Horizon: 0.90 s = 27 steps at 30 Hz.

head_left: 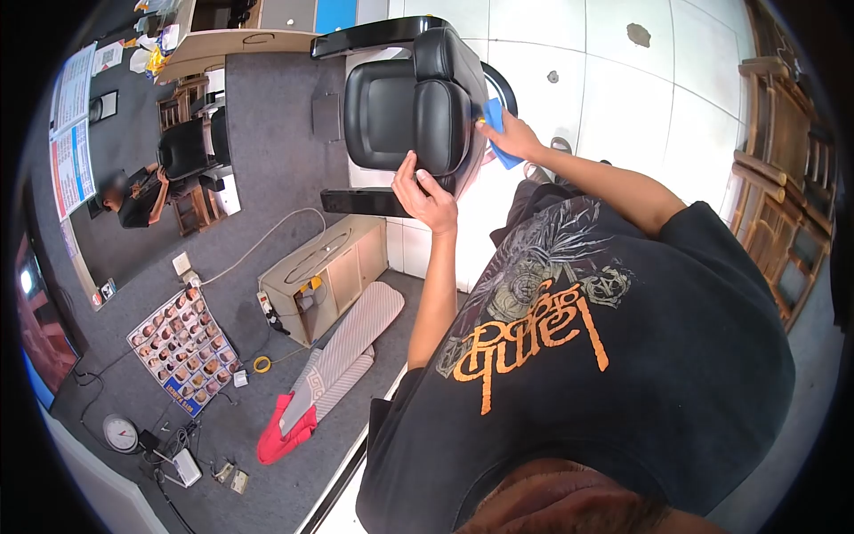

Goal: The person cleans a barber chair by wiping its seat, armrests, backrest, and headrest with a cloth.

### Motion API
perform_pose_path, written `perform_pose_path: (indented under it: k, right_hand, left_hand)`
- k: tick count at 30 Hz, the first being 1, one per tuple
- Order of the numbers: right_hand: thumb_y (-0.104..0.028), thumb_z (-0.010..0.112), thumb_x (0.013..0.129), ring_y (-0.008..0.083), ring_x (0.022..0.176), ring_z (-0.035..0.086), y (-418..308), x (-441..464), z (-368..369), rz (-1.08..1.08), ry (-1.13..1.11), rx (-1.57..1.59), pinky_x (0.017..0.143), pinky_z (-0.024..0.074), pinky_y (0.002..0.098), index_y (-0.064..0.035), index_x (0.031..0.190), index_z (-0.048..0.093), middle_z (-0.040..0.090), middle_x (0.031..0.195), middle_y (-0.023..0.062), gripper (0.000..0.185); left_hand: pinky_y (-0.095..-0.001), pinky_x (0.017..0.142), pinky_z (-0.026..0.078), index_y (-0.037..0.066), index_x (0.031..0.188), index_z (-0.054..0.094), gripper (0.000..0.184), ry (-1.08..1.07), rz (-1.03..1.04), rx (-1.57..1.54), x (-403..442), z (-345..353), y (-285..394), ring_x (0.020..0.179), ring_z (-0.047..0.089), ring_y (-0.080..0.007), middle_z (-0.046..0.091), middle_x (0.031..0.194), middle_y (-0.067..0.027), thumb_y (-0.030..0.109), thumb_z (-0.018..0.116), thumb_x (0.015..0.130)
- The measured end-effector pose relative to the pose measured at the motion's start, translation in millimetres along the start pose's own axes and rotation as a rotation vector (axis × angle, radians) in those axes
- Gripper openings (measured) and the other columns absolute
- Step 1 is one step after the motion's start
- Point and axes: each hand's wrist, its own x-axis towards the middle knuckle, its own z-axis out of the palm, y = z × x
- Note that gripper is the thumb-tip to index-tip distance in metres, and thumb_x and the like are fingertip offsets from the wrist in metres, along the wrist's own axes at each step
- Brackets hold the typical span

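A black padded barber chair point(381, 111) stands in front of me, seen from behind and above. My left hand point(427, 198) is at the near side edge of its backrest point(442, 125), fingers stretched out and holding nothing. In my right hand point(514, 140) is a blue cloth point(496, 116), gripped at the rear of the backrest. A small yellow bit shows by my fingertips, too small to name. The black armrests point(374, 203) jut out on both sides of the seat.
A wall mirror point(133, 178) reflects a person and the chair. A low cabinet point(329, 276) stands beside a striped ironing board point(356, 347) with red cloth. A haircut poster point(182, 347), cables and a round clock point(120, 433) are at left. Wooden bamboo-like furniture point(774, 196) is at right.
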Motion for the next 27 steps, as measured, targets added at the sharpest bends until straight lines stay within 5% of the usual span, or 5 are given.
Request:
perform_pose_path:
  k: [3, 7, 15, 22, 27]
  right_hand:
    - [-0.067, 0.053, 0.1, 0.0434, 0.085, 0.075, 3, -7, 3, -0.148, 0.097, 0.002, 0.081, 0.0576, 0.0503, 0.0037, 0.127, 0.06, 0.075, 0.093, 0.0215, 0.076]
    - [-0.076, 0.051, 0.097, 0.0295, 0.086, 0.075, 0, 13, 0, 0.512, -0.344, 0.824, 0.082, 0.0579, 0.0432, 0.0113, 0.118, 0.065, 0.075, 0.1, 0.0165, 0.091]
    - [-0.068, 0.06, 0.095, 0.0357, 0.091, 0.075, 10, -6, -8, -0.06, 0.083, 0.044, 0.087, 0.0564, 0.045, 0.0027, 0.124, 0.067, 0.074, 0.097, 0.0233, 0.077]
    - [-0.066, 0.059, 0.098, 0.0324, 0.093, 0.074, 14, 20, -8, 0.432, -0.339, 0.714, 0.081, 0.0595, 0.0464, 0.0164, 0.117, 0.064, 0.073, 0.105, 0.0236, 0.085]
    - [-0.068, 0.06, 0.096, 0.0309, 0.093, 0.074, 4, -8, -10, 0.006, -0.069, 0.282, 0.072, 0.0615, 0.0461, 0.0125, 0.117, 0.066, 0.072, 0.107, 0.0214, 0.083]
  left_hand:
    - [-0.0444, 0.097, 0.047, -0.006, 0.12, 0.067, 0.027, 0.003, -0.014, -0.004, -2, 0, 1, 0.108, 0.063, -0.0342, 0.07, 0.12, -0.0182, 0.009, 0.05, 0.105]
    - [-0.0445, 0.096, 0.048, -0.007, 0.119, 0.067, 0.026, -0.007, -0.002, 0.001, 0, 0, 0, 0.108, 0.063, -0.0345, 0.07, 0.119, -0.0186, 0.008, 0.05, 0.105]
    - [-0.0442, 0.096, 0.048, -0.007, 0.118, 0.067, 0.026, 0.002, -0.009, -0.009, -1, 1, 0, 0.109, 0.063, -0.0345, 0.07, 0.119, -0.0187, 0.009, 0.051, 0.105]
    - [-0.044, 0.096, 0.048, -0.007, 0.118, 0.067, 0.026, 0.003, -0.008, -0.01, -1, 2, -1, 0.108, 0.063, -0.0342, 0.07, 0.119, -0.0187, 0.01, 0.051, 0.106]
    - [-0.0436, 0.096, 0.048, -0.007, 0.119, 0.066, 0.026, 0.005, -0.013, -0.017, -1, 1, 1, 0.108, 0.063, -0.0343, 0.07, 0.118, -0.0187, 0.009, 0.051, 0.105]
